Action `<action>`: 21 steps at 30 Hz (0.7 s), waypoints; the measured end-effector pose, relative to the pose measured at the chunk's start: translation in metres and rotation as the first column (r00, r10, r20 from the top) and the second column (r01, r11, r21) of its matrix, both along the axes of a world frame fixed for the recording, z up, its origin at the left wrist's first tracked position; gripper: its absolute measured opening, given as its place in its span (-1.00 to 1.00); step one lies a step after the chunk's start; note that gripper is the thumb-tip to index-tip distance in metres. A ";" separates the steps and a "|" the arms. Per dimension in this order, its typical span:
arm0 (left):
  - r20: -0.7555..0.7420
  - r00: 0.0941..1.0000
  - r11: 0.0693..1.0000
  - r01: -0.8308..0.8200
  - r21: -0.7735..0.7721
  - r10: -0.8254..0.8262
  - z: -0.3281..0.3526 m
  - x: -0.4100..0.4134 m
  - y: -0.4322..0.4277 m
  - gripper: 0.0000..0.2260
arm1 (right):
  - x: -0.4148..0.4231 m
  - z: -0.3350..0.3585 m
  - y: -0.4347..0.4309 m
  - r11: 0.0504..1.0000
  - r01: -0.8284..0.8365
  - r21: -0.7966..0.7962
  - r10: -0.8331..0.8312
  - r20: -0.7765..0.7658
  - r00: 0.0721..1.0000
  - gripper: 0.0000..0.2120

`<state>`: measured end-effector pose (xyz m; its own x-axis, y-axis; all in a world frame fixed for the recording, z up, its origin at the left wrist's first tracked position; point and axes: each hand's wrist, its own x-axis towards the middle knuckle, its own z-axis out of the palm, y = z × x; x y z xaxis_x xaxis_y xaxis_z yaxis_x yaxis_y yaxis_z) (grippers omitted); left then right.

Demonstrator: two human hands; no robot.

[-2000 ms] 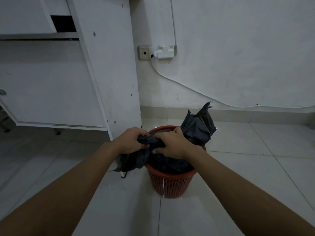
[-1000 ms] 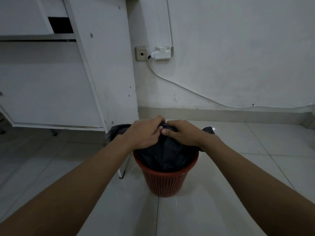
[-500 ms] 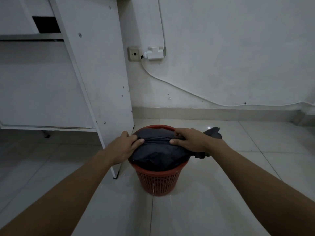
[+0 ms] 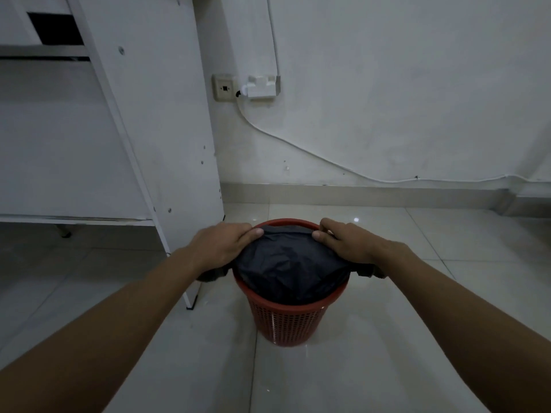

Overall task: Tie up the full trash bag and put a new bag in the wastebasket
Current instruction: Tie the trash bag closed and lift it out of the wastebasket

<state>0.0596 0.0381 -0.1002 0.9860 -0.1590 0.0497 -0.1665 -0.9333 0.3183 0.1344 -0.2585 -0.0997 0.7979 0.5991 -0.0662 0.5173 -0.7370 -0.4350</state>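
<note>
— Where's the bag?
— Black trash bag, bulging up out of the red wastebasket, top smooth and domed. Basket upright on the pale tiled floor, just beside the foot of a white cabinet.

— And the hands?
— Left hand on the bag's left edge at the rim, fingers curled over a fold of plastic; dark corner poking out below the wrist. Right hand mirrored on the right edge, likewise clamped on plastic, another dark corner showing under it. Possibly pinching the rim as well; too dim to tell.

— Behind?
— White wall, socket with an adapter plugged in, cable trailing down to the right.
</note>
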 end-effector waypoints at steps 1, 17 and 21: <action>-0.006 1.000 1.000 0.004 0.000 -0.004 0.002 0.001 0.004 -0.39 | 0.002 0.005 -0.005 1.000 0.006 -0.022 -0.005 0.033 0.999 -0.60; 0.069 0.931 0.880 -0.363 0.307 0.359 0.028 0.016 0.034 -0.64 | 0.007 0.033 -0.038 0.961 0.132 0.242 -0.100 -0.140 0.985 -0.79; 0.022 0.999 0.993 -0.048 0.111 0.045 0.035 0.013 -0.025 -0.68 | 0.006 0.032 -0.022 0.931 0.171 0.324 -0.109 -0.201 0.974 -0.78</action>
<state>0.0723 0.0135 -0.0656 0.9915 -0.1186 0.0535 -0.1273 -0.9696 0.2091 0.1403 -0.2807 -0.0677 0.8691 0.4938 -0.0277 0.3115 -0.5902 -0.7447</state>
